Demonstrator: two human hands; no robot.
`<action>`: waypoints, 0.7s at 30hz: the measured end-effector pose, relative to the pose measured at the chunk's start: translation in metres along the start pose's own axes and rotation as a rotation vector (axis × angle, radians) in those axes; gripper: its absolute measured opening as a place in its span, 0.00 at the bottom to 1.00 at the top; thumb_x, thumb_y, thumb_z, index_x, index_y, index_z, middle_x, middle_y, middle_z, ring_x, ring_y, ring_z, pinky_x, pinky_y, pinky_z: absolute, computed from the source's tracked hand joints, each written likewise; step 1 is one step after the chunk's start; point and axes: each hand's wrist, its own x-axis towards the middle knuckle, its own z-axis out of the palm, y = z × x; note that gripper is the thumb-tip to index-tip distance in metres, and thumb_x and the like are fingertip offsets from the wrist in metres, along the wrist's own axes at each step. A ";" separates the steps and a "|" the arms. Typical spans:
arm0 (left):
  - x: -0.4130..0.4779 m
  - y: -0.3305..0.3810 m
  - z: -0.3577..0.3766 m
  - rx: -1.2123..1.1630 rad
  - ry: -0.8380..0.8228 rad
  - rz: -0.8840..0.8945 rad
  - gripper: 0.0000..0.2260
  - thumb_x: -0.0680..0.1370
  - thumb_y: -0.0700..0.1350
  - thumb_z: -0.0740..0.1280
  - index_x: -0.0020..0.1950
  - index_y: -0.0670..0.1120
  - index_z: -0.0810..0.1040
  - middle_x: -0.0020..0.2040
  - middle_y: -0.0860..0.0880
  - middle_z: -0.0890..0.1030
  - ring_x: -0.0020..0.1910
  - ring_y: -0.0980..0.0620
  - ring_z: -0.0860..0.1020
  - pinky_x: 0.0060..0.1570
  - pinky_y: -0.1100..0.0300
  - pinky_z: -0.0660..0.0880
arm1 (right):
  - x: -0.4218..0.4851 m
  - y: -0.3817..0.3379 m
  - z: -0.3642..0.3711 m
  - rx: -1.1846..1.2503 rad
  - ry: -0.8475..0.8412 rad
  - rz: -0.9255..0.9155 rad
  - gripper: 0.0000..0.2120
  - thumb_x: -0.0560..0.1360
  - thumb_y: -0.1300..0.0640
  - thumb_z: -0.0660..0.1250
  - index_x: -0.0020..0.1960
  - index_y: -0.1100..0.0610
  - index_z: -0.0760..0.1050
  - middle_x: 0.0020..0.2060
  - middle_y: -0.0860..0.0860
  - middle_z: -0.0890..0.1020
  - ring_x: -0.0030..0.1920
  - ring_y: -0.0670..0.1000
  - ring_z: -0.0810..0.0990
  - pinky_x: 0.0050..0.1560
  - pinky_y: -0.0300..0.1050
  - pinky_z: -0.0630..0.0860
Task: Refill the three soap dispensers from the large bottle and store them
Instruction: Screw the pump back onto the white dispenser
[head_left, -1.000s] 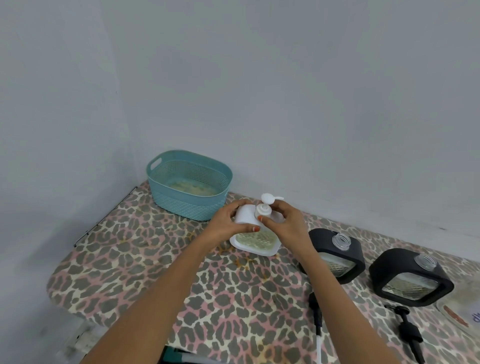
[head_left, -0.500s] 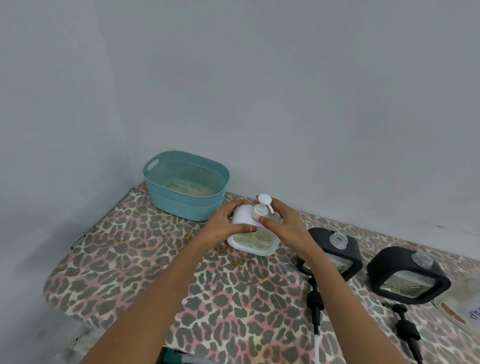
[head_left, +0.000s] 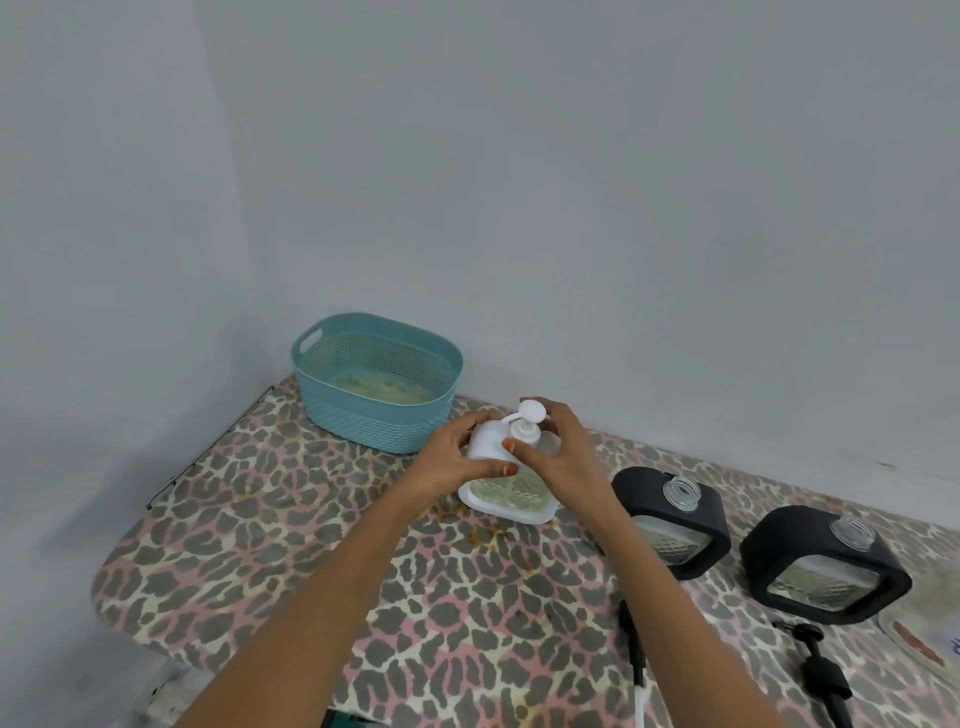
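You held the white dispenser (head_left: 511, 501) with both hands.
Your left hand (head_left: 447, 462) gripped its body while your right hand (head_left: 563, 457) curled round the pump (head_left: 531, 415); it stood on the leopard-print table (head_left: 311, 525) near the teal basket (head_left: 317, 366), with the near black dispenser (head_left: 698, 512) and far black dispenser (head_left: 802, 545) uncapped to its right.

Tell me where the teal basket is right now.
In the head view, the teal basket sits at the far left corner of the table by the wall, behind and left of the white dispenser.

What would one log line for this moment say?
step: fitting pump; left hand: grips white dispenser; right hand: grips pump; black dispensers: two, uncapped; basket: no dispensers inside
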 end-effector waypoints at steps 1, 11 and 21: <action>0.000 0.000 0.000 -0.004 0.002 -0.002 0.27 0.65 0.42 0.77 0.59 0.55 0.70 0.62 0.48 0.75 0.60 0.49 0.75 0.61 0.48 0.73 | 0.000 -0.001 -0.004 0.000 -0.030 0.000 0.19 0.72 0.57 0.70 0.61 0.54 0.70 0.52 0.44 0.74 0.52 0.44 0.73 0.46 0.25 0.66; -0.002 0.000 0.002 -0.020 0.005 0.013 0.26 0.65 0.41 0.76 0.58 0.55 0.71 0.61 0.48 0.76 0.59 0.49 0.76 0.60 0.48 0.74 | 0.005 -0.004 -0.003 -0.129 0.065 0.018 0.15 0.69 0.55 0.72 0.54 0.58 0.76 0.49 0.54 0.76 0.48 0.47 0.72 0.46 0.35 0.65; -0.001 0.001 0.000 0.005 -0.001 0.026 0.24 0.65 0.41 0.76 0.55 0.57 0.71 0.56 0.52 0.77 0.58 0.49 0.76 0.60 0.51 0.74 | 0.004 -0.003 -0.006 -0.167 -0.010 -0.022 0.16 0.70 0.57 0.72 0.55 0.59 0.75 0.50 0.52 0.76 0.49 0.48 0.74 0.42 0.26 0.67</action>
